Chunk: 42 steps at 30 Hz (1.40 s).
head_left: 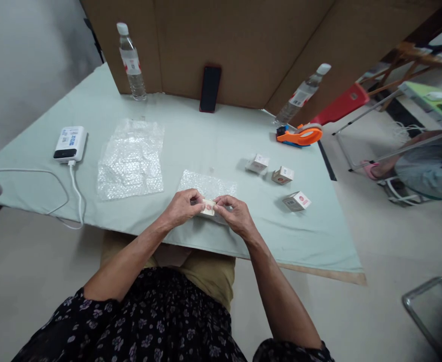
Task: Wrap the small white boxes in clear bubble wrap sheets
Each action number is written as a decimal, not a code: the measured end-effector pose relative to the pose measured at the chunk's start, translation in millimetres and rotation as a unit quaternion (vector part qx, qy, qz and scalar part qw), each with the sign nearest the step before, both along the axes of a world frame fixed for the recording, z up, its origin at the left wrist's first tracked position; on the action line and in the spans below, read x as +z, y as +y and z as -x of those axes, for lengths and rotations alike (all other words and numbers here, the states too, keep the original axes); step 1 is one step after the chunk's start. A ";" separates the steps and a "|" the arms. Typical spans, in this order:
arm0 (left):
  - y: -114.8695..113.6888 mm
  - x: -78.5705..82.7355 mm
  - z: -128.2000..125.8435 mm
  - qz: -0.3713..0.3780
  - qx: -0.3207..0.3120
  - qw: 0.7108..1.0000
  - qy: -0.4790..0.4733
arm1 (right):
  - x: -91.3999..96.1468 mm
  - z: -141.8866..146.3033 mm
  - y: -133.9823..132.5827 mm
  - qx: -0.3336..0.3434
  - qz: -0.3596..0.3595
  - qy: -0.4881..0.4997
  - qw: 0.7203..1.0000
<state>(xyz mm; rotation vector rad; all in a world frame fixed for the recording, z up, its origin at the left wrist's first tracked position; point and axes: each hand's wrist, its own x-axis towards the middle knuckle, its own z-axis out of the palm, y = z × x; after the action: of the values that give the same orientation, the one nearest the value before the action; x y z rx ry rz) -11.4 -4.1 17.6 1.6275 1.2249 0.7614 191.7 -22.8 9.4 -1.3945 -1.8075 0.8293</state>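
Observation:
My left hand [183, 206] and my right hand [236, 213] meet near the table's front edge. Both pinch a small pale box [208, 207] that rests on a small sheet of bubble wrap [209, 185]. Fingers of both hands are curled round the box ends. A larger bubble wrap sheet [130, 160] lies to the left. To the right, three small white boxes stand apart: one [257, 163], another [283, 175] and the nearest [296, 200].
The table has a pale green cloth [190, 130]. An orange tape dispenser [300, 136], two water bottles [131, 63] [301, 94], a dark phone [209, 89] against cardboard, and a white power bank [70, 144] with cable are on it. Another person [424, 166] sits at far right.

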 end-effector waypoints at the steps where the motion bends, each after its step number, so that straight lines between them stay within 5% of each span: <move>1: 1.0 0.1 -0.3 0.007 0.000 1.000 0.001 | 3.1 -1.9 -1.4 -0.017 -0.014 -0.030 0.999; 5: 3.2 -0.5 -0.1 0.011 -0.004 1.000 0.004 | 20.7 -5.4 -26.2 -0.103 -0.156 -0.190 0.964; 8: 3.7 -2.1 -0.1 -0.009 -0.003 1.000 0.015 | 25.5 4.5 -50.4 -0.037 -0.211 -0.254 0.943; 12: 4.5 -4.1 -0.5 -0.016 -0.018 1.000 0.015 | 15.0 23.2 -55.4 0.067 -0.217 -0.303 0.926; 17: 3.0 -5.4 14.7 -0.014 -0.006 1.000 0.024 | 12.0 27.9 -40.4 0.080 -0.213 -0.356 0.906; 27: -5.4 -5.0 44.4 -0.071 0.120 0.955 0.263 | 20.7 37.9 -26.3 0.069 -0.229 -0.397 0.886; 32: -5.6 -9.2 48.9 -0.036 0.120 0.944 0.305 | 19.9 35.5 -22.5 0.080 -0.248 -0.404 0.877; 39: 3.5 5.3 32.6 0.080 0.101 0.969 0.210 | 20.7 35.9 -21.6 0.081 -0.255 -0.421 0.867; 42: 0.7 10.8 19.9 0.056 0.128 0.981 0.136 | 22.1 36.2 -20.1 0.091 -0.252 -0.426 0.864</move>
<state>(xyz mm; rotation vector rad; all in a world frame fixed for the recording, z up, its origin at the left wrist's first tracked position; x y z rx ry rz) -31.3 -3.4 28.4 1.5332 1.6675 0.6246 155.5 -42.9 31.6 -1.3231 -2.5878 -0.2845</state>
